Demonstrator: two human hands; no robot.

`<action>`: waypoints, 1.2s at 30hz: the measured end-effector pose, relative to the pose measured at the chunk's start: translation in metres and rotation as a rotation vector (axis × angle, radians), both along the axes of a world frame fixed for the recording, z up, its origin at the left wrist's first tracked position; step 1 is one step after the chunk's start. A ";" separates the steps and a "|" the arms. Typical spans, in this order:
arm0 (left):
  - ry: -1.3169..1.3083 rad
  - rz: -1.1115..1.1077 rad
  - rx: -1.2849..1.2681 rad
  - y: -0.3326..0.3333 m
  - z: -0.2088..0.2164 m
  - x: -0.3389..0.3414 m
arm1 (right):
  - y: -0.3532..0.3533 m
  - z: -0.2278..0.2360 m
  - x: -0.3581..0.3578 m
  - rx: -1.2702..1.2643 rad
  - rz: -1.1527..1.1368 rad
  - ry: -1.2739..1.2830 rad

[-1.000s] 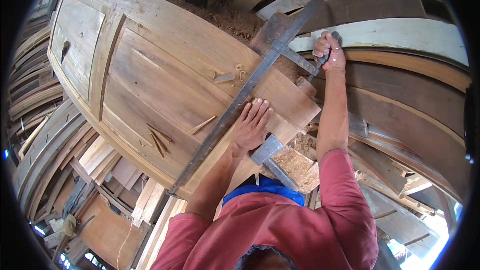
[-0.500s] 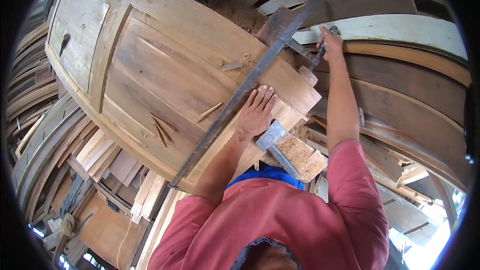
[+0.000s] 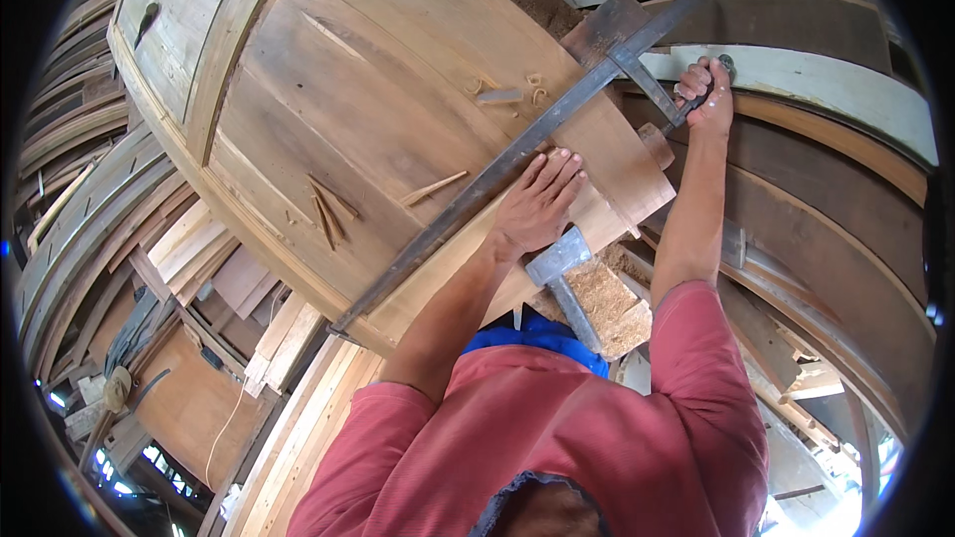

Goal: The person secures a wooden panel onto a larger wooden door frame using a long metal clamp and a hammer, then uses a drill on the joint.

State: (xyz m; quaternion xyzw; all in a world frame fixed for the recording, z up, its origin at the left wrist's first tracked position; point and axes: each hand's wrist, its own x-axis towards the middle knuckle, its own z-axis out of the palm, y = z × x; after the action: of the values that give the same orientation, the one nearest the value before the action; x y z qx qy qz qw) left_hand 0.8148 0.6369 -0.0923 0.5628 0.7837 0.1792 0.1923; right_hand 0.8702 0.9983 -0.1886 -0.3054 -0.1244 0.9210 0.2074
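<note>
A long metal bar clamp [image 3: 477,196] lies across a panelled wooden door [image 3: 378,89], reaching from its near edge to the far right. My right hand [image 3: 706,99] is closed round the clamp's screw handle, beyond the door's right end. A small wood block [image 3: 655,144] sits by the screw, against the door's edge. Flat on the door's end rail, just beside the bar, rests my left hand [image 3: 540,201], fingers stretched out. Close to its wrist, a hammer [image 3: 559,257] lies with its metal head near the door's edge and its handle toward me.
Thin wood slivers [image 3: 435,189], curled shavings and a small flat grey piece [image 3: 499,96] lie on the door. Sawdust covers a wooden surface [image 3: 605,306] under the hammer. Curved-looking stacks of boards [image 3: 796,209] stand at the right, with more timber [image 3: 90,229] at the left.
My right hand has turned on the screw handle, its fingers now wrapped round with knuckles showing differently. The view has shifted, so door and clamp appear farther right. My left hand stays flat.
</note>
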 end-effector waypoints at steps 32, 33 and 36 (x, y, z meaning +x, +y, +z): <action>0.036 0.046 0.027 0.000 0.003 0.000 | 0.000 -0.001 -0.002 0.006 0.061 -0.021; 0.042 0.046 0.033 0.000 0.001 0.001 | 0.001 0.002 -0.001 0.029 0.048 -0.070; 0.049 0.044 0.030 0.001 -0.001 0.001 | 0.002 0.008 -0.008 0.096 0.017 -0.254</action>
State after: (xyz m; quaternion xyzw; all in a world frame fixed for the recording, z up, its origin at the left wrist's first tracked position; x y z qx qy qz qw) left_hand 0.8155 0.6379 -0.0929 0.5524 0.7977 0.1811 0.1605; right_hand 0.8623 1.0001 -0.1806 -0.4084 -0.1961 0.8696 0.1963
